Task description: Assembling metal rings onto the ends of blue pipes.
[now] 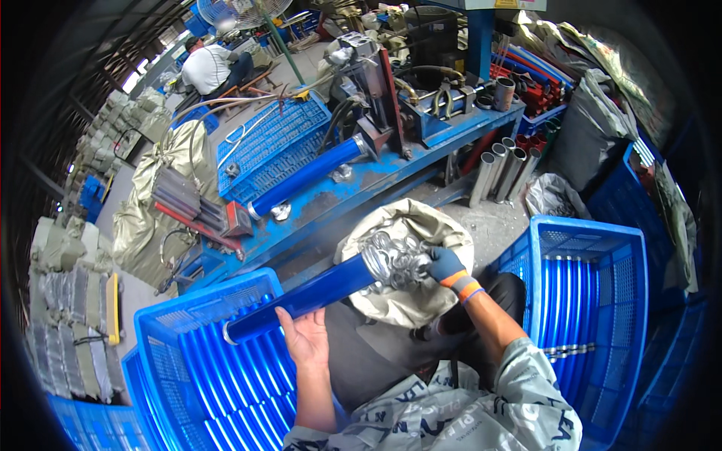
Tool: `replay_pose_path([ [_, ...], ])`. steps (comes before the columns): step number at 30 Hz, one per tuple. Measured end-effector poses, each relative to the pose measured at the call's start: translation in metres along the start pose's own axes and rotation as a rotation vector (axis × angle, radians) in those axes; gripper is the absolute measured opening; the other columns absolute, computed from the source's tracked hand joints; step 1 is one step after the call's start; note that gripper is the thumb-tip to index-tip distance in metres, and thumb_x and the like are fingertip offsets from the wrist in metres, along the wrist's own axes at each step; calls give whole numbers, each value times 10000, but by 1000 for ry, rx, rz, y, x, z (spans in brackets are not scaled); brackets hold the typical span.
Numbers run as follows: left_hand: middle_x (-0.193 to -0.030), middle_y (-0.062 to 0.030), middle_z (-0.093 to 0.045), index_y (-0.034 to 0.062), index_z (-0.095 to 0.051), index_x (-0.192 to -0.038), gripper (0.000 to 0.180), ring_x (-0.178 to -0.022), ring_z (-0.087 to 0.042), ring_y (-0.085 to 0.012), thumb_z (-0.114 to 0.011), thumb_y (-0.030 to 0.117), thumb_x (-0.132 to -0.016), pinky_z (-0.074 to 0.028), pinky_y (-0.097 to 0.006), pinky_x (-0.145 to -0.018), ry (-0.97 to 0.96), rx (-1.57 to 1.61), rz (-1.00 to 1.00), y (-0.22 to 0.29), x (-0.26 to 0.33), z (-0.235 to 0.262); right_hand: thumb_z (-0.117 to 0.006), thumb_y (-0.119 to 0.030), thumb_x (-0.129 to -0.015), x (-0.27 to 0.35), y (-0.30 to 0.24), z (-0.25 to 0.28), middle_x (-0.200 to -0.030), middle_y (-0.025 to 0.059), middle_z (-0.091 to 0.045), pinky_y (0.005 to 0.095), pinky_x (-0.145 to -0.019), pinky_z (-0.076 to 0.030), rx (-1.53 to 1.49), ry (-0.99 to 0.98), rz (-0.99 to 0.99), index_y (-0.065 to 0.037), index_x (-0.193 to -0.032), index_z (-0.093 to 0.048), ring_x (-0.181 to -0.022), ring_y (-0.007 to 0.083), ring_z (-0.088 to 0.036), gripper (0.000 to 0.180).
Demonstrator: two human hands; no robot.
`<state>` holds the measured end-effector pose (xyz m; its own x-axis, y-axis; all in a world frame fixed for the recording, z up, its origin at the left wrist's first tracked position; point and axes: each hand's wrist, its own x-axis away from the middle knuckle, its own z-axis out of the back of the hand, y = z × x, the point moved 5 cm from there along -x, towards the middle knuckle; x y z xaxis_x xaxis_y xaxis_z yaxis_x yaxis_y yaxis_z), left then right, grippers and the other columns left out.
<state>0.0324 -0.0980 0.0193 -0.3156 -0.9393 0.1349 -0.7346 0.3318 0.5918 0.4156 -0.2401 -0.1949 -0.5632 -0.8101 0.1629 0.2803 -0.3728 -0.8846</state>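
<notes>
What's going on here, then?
The person's left hand supports a blue tube, whose right end is over a sack of metal rings. The gloved right hand is at the rings; its grip is hard to see. Blue crates of similar tubes stand on both sides.

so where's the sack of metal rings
The sack is just right of centre in the head view, between the blue workbench and the person's legs, under the right hand.

Before you, a scuffed blue workbench [320,208]; silvery pieces [281,211] lie on it; a can [504,94] stands toward its right end.
</notes>
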Motion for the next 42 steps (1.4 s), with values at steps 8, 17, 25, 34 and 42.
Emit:
replay_pose_path([
  [8,-1597,-216,-650,-3,-581,-1584,649,-1525,-614,-350,-717,475,-1166,-471,-578,-1338,53,40,-94,67,-36,28,-808,-445,-1022,-107,-203,-40,-1362,169,-811,493,-1107,-602,490,-166,466,-129,-1486,-771,-1263,389,-771,562],
  [17,-1569,-217,-681,-1,-611,-1547,564,-1504,-639,-345,-675,440,-1199,-502,-542,-1327,206,-22,-198,110,-19,108,-630,-239,-1106,-297,-378,-149,-1521,67,-706,568,-1223,-459,948,347,780,-249,-1502,-700,-1509,322,-600,402],
  [25,-1549,-223,-675,-47,-614,-1517,599,-1509,-627,-363,-709,438,-1180,-458,-551,-1360,228,-171,-203,122,-47,111,-819,-240,-901,-220,-442,-90,-1334,155,-766,540,-1185,-521,344,210,961,-118,-1509,-680,-1352,376,-726,636],
  [34,-1668,-195,-566,25,-460,-1684,880,-1566,-545,-438,-944,345,-1023,-507,-640,-1278,82,-157,-6,-65,-345,-54,-856,-209,-888,12,-302,152,-1260,129,-759,387,-983,-623,-507,545,620,48,-1540,-591,-1100,235,-763,750],
  [42,-1600,-249,-636,-37,-587,-1567,832,-1555,-593,-413,-959,439,-995,-486,-562,-1326,341,-113,51,-110,-471,12,-992,-536,-862,143,-186,192,-1159,111,-753,405,-890,-648,-495,667,293,49,-1591,-582,-988,227,-764,1021],
])
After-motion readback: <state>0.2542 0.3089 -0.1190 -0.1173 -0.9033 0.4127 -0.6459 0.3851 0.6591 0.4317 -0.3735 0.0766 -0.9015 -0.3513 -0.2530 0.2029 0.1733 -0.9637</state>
